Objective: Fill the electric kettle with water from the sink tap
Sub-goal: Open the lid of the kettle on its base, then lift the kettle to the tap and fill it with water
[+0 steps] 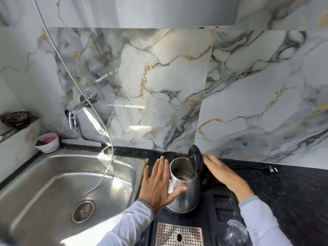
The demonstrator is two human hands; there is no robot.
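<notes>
A steel electric kettle stands on the black counter just right of the sink, its black lid flipped up and the inside dry. My left hand lies flat against the kettle's left side, fingers spread, thumb across its front. My right hand is behind the lid on the right, near the handle, which is hidden; its grip cannot be seen. The chrome tap sticks out of the marble wall at the left, above the steel sink. No water runs from it.
A thin clear hose hangs down the wall into the sink, ending near the drain. A white bowl sits at the sink's back left corner. A perforated drip tray and a glass lie in front. A plug rests at right.
</notes>
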